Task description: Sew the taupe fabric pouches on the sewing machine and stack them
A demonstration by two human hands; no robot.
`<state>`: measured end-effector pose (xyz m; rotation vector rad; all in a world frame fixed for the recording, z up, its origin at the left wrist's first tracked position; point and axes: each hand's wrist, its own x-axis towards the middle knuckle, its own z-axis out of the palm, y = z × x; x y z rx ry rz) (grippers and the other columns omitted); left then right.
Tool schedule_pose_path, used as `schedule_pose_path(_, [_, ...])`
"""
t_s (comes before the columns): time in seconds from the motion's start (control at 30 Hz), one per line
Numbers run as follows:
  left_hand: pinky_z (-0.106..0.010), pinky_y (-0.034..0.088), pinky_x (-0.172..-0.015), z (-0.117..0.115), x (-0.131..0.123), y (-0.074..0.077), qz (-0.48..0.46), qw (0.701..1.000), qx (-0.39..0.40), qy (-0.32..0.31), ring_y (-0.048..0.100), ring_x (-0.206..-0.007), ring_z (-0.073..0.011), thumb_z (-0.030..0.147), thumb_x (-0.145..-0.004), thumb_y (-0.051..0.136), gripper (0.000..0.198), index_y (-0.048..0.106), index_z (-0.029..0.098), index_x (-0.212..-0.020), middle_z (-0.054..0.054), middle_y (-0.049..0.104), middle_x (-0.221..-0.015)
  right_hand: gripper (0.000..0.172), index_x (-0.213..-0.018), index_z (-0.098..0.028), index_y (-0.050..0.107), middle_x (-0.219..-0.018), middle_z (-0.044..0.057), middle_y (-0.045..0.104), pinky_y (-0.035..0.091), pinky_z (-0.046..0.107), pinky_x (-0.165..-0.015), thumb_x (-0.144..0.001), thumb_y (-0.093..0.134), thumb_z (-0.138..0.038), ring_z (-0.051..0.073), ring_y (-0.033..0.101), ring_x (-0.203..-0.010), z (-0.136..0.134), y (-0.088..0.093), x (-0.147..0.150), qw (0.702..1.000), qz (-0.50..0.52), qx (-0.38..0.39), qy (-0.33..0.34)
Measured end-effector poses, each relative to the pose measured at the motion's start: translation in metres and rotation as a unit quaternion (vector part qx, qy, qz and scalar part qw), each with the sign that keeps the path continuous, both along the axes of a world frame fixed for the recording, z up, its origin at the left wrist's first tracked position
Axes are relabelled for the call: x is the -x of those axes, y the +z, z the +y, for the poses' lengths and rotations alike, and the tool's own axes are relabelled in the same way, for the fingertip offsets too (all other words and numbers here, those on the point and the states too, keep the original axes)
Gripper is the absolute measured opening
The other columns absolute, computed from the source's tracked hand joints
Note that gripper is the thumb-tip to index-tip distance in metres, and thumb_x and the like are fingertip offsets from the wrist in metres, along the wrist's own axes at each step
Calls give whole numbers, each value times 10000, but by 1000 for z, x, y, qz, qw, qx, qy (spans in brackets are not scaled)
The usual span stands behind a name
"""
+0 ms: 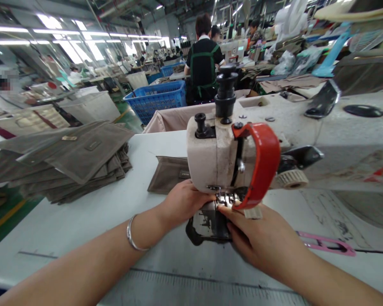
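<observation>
A white sewing machine (pixel 207 157) with a red guard (pixel 266 163) stands over the work surface. My left hand (pixel 183 202), a silver bangle on its wrist, has its fingertips pressed together just left of the presser foot (pixel 226 198). Beneath and behind that hand lies a grey-brown fabric piece (pixel 166 172) with a small label, partly hidden by the machine head. From the right, my right hand (pixel 258 229) reaches under the guard, index finger pointing at the presser foot and the others curled. What its fingertips pinch is hidden. Both hands flank a dark metal plate (pixel 221 225).
Stacked grey-brown fabric pieces (pixel 86 157) sit on the left. A pink thread snipper-like tool (pixel 330 244) lies right of my right hand. A printed ruler (pixel 191 282) runs along the table front. Behind are a blue basket (pixel 159 100) and a seated co-worker (pixel 204 61).
</observation>
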<state>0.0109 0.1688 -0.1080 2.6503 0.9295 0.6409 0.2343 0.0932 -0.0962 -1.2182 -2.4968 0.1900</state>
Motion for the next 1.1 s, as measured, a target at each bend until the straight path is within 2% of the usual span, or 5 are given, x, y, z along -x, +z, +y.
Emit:
schedule_pose_path(0.37, [-358, 537, -896, -2, 1, 3, 49, 997, -52, 22, 666, -959, -198, 206, -924, 543, 190, 722, 248, -969, -14, 734, -1004, 334, -1178, -184, 626, -1094, 111, 653, 496, 458, -794, -893, 454, -209, 284, 592, -921, 3, 2, -1, 1000, 4, 25, 1])
schedule_pose_path(0.57, [-361, 538, -824, -20, -10, 32, 95, 993, -48, 57, 666, -891, -231, 57, -796, 542, 232, 700, 183, -910, -59, 721, -904, 318, -1162, -207, 627, -1035, 73, 659, 466, 418, -790, -904, 441, -191, 263, 580, -907, 2, 2, -4, 999, 23, 40, 17])
schedule_pose_path(0.83, [-221, 423, -517, -45, -25, 72, 117, 974, 173, 90, 566, -568, -140, 53, -714, 486, 221, 622, 202, -802, 37, 605, -643, 458, -1308, -204, 527, -1086, 92, 640, 439, 433, -759, -852, 499, -177, 273, 594, -909, -5, 6, 2, 998, -20, 26, 49])
schedule_pose_path(0.93, [-228, 425, -540, -42, -26, 75, 119, 970, 189, 94, 592, -607, -153, 48, -704, 453, 296, 653, 215, -844, 32, 632, -688, 433, -1261, -192, 571, -1037, 95, 653, 439, 430, -781, -832, 520, -166, 267, 596, -919, -5, 4, 2, 999, -17, 19, 44])
schedule_pose_path(1.1, [-295, 504, -782, -50, -31, 68, 122, 976, 155, 90, 649, -842, -200, 20, -703, 451, 359, 669, 223, -905, -12, 692, -896, 421, -1226, -190, 588, -1006, 89, 655, 438, 435, -842, -815, 518, -140, 262, 587, -972, -6, 2, -1, 998, -3, 37, 49])
